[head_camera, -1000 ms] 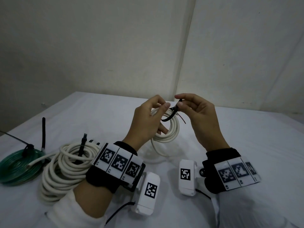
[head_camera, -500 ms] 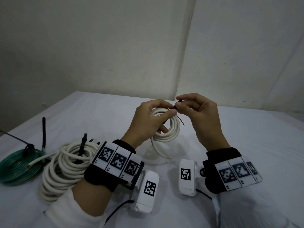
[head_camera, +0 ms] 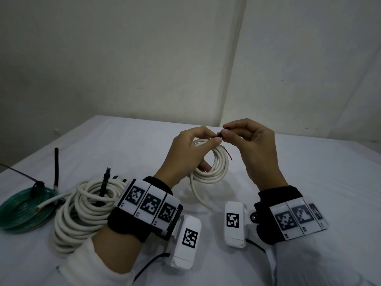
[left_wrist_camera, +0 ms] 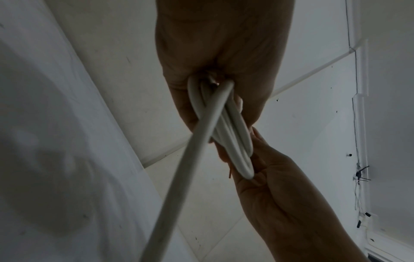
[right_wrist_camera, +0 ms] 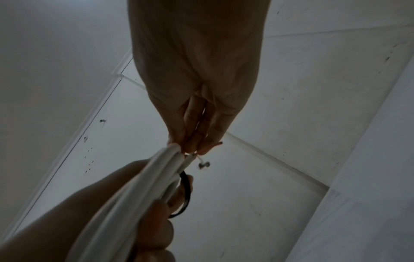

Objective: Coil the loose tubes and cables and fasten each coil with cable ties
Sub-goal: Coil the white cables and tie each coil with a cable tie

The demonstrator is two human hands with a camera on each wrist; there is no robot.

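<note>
L hand [head_camera: 185,153] grips small white cable coil [head_camera: 214,166], held up above table [head_camera: 309,182], fingers curled thru the loops. R hand [head_camera: 253,145] pinches black cable tie [head_camera: 220,135] at top of coil w/ thumb + forefinger. Big white coil [head_camera: 82,207] & green tube coil [head_camera: 22,205], both tied, lie on table at left.

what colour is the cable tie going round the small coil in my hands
Black. The cable tie loops round the small white coil; the right wrist view shows it best.
</note>
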